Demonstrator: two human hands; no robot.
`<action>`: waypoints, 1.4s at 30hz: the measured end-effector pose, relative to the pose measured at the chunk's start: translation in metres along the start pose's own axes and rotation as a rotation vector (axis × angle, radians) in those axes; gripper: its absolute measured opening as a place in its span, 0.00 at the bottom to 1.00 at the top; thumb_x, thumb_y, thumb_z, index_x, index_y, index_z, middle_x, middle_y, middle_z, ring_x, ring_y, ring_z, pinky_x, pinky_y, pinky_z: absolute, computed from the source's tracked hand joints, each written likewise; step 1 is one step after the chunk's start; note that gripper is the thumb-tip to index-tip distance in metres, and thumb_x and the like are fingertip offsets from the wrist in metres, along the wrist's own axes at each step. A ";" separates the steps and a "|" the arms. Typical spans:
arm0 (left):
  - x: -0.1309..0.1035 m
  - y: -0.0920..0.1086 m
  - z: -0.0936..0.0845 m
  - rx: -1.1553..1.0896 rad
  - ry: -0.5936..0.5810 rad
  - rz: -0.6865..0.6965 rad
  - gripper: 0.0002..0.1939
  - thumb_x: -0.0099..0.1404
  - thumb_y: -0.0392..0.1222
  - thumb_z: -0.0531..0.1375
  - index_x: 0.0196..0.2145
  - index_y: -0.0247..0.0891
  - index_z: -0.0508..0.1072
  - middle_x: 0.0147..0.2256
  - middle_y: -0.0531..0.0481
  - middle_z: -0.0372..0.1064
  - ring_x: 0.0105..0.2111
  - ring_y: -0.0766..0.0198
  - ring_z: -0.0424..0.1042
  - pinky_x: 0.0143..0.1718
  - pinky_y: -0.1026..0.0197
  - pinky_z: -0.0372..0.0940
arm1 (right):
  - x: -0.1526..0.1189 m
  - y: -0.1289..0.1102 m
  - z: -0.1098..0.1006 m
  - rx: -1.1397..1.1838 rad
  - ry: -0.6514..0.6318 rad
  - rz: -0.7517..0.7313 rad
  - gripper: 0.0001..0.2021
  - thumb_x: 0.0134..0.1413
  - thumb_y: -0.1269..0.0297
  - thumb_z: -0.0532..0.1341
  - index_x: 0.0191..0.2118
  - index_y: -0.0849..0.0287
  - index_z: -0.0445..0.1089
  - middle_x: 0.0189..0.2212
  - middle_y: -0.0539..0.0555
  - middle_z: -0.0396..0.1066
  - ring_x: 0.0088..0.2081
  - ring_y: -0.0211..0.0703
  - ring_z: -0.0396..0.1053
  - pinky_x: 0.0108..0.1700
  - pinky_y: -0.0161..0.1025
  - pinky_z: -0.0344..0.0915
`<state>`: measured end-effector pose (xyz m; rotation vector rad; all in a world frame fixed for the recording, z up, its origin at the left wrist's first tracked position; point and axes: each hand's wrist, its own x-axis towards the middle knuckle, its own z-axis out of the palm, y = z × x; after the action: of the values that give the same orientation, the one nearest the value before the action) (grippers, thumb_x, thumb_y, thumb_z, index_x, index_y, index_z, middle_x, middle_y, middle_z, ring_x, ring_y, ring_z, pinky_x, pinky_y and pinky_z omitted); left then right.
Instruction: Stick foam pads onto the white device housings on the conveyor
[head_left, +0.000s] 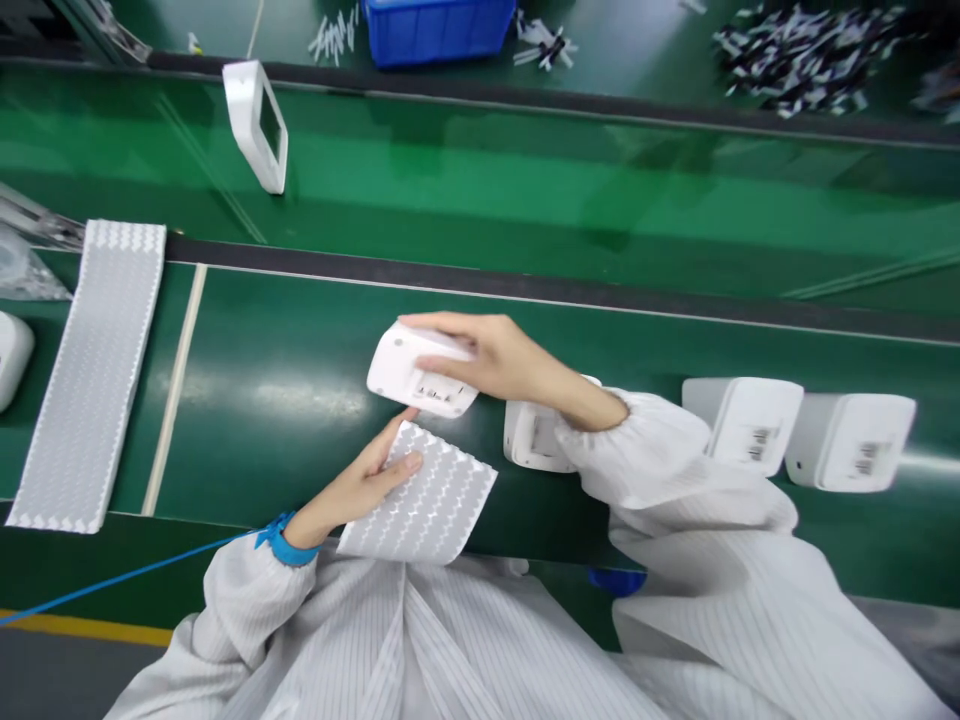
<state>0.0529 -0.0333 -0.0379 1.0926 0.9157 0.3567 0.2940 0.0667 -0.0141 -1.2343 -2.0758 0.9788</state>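
My right hand (499, 355) grips a white plastic device (397, 368) by its right end, tilted above the bench, with a recessed panel showing on the face toward me. In my left hand (375, 475) is a sheet of stickers (435, 495), grey with rows of small whitish pieces, pinched between thumb and fingers. The fingertips of that hand reach close to the device's lower edge; whether they touch it I cannot tell. Under my right forearm lies another white device (531, 437), partly hidden by the wrist and sleeve. A blue wrist strap (283, 540) circles my left wrist.
Two more white devices (757, 425) (862, 440) stand to the right. A long sticker sheet (94, 370) lies at the left. Past the green conveyor belt (480, 180), carrying one device with a screen (259, 125), are a blue bin (439, 30) and a pile of small black-and-white parts (810, 55).
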 end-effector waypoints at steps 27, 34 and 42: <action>0.005 0.014 0.017 0.131 0.088 0.026 0.09 0.74 0.49 0.60 0.44 0.41 0.70 0.31 0.56 0.68 0.27 0.67 0.64 0.27 0.65 0.57 | -0.122 0.037 0.015 0.016 0.791 0.485 0.18 0.67 0.49 0.64 0.52 0.56 0.79 0.45 0.59 0.82 0.48 0.58 0.81 0.53 0.60 0.77; 0.003 0.009 0.024 0.278 0.074 0.003 0.11 0.76 0.51 0.58 0.48 0.42 0.69 0.27 0.58 0.63 0.23 0.68 0.60 0.23 0.65 0.52 | -0.082 -0.002 0.041 -0.327 0.650 0.012 0.06 0.66 0.63 0.66 0.47 0.48 0.79 0.48 0.52 0.81 0.53 0.52 0.78 0.65 0.61 0.67; -0.002 -0.001 0.020 0.382 0.164 0.051 0.11 0.76 0.50 0.58 0.49 0.43 0.67 0.26 0.61 0.61 0.19 0.69 0.58 0.21 0.65 0.50 | -0.094 -0.043 0.045 0.200 0.204 0.150 0.02 0.63 0.67 0.70 0.40 0.54 0.79 0.39 0.51 0.79 0.39 0.41 0.77 0.41 0.39 0.75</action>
<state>0.0668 -0.0469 -0.0343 1.4542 1.1327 0.3233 0.2806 -0.0456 -0.0139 -1.3388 -1.7064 1.0514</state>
